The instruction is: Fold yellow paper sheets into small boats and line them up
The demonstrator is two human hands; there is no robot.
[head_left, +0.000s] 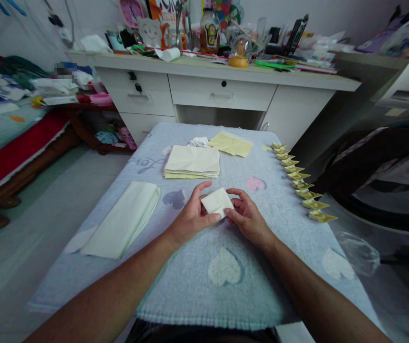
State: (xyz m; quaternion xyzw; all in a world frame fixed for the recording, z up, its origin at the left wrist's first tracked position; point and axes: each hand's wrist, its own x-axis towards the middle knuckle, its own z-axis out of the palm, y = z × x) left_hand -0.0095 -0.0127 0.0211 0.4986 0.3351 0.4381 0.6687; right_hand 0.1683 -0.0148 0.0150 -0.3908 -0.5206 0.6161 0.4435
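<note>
A small folded square of cream paper [217,201] is held between my two hands, turned so a corner points up. My left hand [192,212] grips its left side, with the thumb along the lower edge and the index finger raised above. On the right side, my right hand [246,213] pinches the paper with the thumb on its face. Past the hands lies a stack of cream and yellow paper sheets [192,161]. A yellow creased sheet [231,143] and a crumpled white paper [199,142] rest beyond it. Folded yellow paper boats [300,184] line the right edge.
A blue cloth with hearts [147,286] covers the table. Long folded pale paper [123,220] lies at the left. Behind stands a white desk [222,95] crowded with jars and stationery. A front-loading washing machine [404,119] is at the right, a bed [15,138] at the left.
</note>
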